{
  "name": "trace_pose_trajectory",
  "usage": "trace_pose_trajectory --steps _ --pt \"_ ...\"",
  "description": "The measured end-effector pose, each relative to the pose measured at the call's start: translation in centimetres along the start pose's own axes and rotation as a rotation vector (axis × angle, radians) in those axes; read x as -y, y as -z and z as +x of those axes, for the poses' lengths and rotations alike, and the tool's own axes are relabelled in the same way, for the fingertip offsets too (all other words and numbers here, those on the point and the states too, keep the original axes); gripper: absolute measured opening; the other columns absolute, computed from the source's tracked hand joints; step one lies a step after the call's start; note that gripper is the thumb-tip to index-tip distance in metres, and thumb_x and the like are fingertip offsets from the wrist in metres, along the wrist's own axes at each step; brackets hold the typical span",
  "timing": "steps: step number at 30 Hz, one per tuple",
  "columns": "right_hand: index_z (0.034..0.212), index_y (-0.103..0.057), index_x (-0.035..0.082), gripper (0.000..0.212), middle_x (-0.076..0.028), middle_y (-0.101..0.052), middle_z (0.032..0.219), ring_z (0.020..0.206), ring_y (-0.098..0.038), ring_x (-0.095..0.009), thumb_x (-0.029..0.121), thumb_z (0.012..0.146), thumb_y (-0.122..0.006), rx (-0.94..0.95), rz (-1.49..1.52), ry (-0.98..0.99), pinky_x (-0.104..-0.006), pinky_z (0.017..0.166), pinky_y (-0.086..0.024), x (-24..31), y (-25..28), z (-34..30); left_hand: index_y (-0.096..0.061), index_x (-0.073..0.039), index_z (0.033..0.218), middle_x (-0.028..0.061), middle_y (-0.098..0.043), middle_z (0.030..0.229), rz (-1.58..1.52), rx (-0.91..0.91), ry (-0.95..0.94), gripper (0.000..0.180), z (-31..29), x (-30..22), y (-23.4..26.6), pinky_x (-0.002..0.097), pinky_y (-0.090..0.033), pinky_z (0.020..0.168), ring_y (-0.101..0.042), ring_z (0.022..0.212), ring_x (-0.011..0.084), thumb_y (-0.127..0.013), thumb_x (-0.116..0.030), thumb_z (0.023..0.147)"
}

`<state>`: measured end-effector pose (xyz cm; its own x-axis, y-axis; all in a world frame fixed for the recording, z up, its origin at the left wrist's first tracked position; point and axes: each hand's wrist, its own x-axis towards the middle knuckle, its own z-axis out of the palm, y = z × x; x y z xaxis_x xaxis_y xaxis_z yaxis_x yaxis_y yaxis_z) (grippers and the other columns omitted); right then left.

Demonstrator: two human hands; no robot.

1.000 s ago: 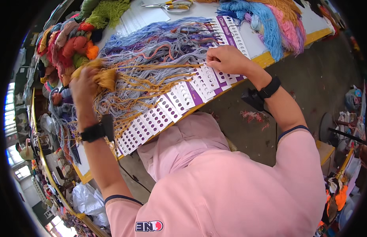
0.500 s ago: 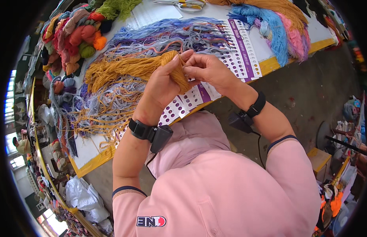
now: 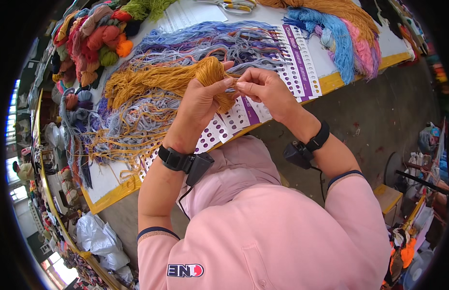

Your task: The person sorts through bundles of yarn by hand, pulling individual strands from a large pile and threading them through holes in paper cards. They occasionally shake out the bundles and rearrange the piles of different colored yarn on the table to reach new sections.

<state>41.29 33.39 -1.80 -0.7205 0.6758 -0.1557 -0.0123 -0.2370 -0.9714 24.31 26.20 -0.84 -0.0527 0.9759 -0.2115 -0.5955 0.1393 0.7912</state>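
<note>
A mustard-yellow skein of thread (image 3: 212, 72) is gripped in my left hand (image 3: 201, 99), its loop folded over between thumb and fingers. The skein's long tail spreads leftward over the table. Just right of it, my right hand (image 3: 265, 92) pinches a bit of the same thread between thumb and forefinger, close to the left thumb tip. Beneath both hands lie white-and-purple cards with rows of punched holes (image 3: 299, 63). Blue, grey and orange threads (image 3: 200, 43) hang from these cards and lie in long tangled rows across the tabletop.
Balls and hanks of coloured yarn (image 3: 96, 41) are heaped at the far left. Scissors (image 3: 231, 6) rest on the far side by a printed sheet (image 3: 190, 17). Blue, pink and mustard hanks (image 3: 343, 43) drape at the right. Yellow tape (image 3: 118, 197) lines the table's edge.
The folded mustard loop has turned in my left hand and shows wider above the thumb. My right hand has shifted slightly right, drawing the pinched thread a little away.
</note>
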Motion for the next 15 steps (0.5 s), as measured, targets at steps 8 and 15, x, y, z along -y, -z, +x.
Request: trace_pose_trajectory --steps 8,15 --pt "0.093 -0.065 0.002 0.009 0.000 -0.062 0.085 0.082 -0.056 -0.005 0.011 0.092 -0.063 -0.089 0.226 0.082 -0.0221 0.073 -0.046 -0.6 0.7 -0.3 -0.055 0.005 0.124 0.0104 -0.065 0.105 0.097 0.054 0.074 0.035 0.2 -0.1 1.2 0.0330 -0.055 0.083 -0.066 0.091 0.0189 -0.061 -0.001 0.090" --pt "0.091 -0.065 0.001 0.011 -0.001 -0.065 0.083 0.078 -0.058 -0.005 0.012 0.091 -0.065 -0.085 -0.012 0.114 -0.0215 0.070 -0.047 -0.7 0.0 -0.2 -0.056 0.005 0.123 0.0103 -0.065 0.104 0.093 -0.007 0.035 0.034 0.0 -0.1 0.6 0.0328 -0.055 0.081 -0.066 0.090 0.0181 -0.062 -0.002 0.090"
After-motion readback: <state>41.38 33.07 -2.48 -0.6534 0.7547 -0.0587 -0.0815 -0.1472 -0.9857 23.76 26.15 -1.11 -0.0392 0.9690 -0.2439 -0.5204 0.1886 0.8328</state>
